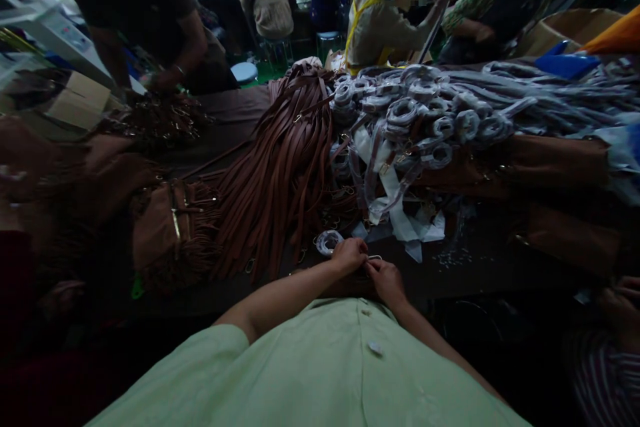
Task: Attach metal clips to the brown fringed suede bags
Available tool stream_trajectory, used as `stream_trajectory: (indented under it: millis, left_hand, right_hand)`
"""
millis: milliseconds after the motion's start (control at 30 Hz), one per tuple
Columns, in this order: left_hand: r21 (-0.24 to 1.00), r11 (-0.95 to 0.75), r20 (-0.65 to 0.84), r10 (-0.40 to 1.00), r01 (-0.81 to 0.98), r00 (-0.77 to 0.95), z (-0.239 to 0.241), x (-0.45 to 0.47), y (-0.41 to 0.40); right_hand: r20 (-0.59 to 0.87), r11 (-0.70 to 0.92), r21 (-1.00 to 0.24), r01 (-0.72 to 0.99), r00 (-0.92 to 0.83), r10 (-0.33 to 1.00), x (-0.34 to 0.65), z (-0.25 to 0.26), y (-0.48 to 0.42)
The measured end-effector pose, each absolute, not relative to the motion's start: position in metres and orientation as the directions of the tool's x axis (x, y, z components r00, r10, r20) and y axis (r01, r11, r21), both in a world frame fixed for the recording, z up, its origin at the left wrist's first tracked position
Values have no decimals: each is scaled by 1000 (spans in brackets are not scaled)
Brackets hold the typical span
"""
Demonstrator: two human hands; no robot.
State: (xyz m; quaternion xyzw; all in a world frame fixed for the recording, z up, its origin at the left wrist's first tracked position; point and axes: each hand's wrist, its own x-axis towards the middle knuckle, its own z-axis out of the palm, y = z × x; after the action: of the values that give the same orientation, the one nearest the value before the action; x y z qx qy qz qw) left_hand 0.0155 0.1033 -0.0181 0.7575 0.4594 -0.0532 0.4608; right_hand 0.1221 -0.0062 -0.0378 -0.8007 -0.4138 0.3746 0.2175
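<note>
- Loop [375, 257]: one, small and pale, at the fingertips of both hands, low centre, just before the wearer's green shirt [320, 367].
- Left hand [350, 256]: fingers closed in a pinch at the loop.
- Right hand [387, 279]: fingers likewise closed, meeting the left at the loop; finer detail lost in dim light.
- Brown piece [345, 289]: beneath the hands, partly covered; kind cannot be told.
- Wrapped coil [326, 238]: one, lying on the dark surface [415, 280], just beside the left hand.
- Brown straps [280, 187]: large loose heap with metal clips, fanned toward the wearer, left of the coil.
- Fringed bag [157, 223]: brown, gold-coloured zip, at the left edge of the straps.
- Grey wrapped bundles [400, 111]: many, coils and long lengths, piled beyond and to the right.
- White strips [397, 207]: several, at the near edge of the bundles.
- White bits [455, 257]: scattered, right of the hands.
- Co-worker [367, 33]: one, yellow straps over pale top, across the surface.
- Stool [245, 72]: one, pale round seat, behind the surface.
</note>
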Motion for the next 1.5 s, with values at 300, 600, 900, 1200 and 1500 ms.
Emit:
stream_trajectory:
  millis: [300,600,900,1200,1500]
  left_hand:
    - [735,0,-512,656,678,555,-46,12,107]
    - [845,20,-431,618,535,657,-61,6,105]
    - [852,58,-431,641,520,635,-62,7,102]
    - [895,62,-373,648,442,664,-57,4,97]
    - [928,126,-350,614,350,707,-54,5,93]
  right_hand:
    - [-437,-551,-828,105,495,751,127,-23,-12]
    - [-547,-380,-793,-476,281,789,134,-6,-17]
    - [-403,-354,-915,-194,479,780,137,5,-9]
    - [-462,-417,-884,-211,533,708,152,-1,-3]
    - [-454,-511,-859,13,442,773,167,-12,-1]
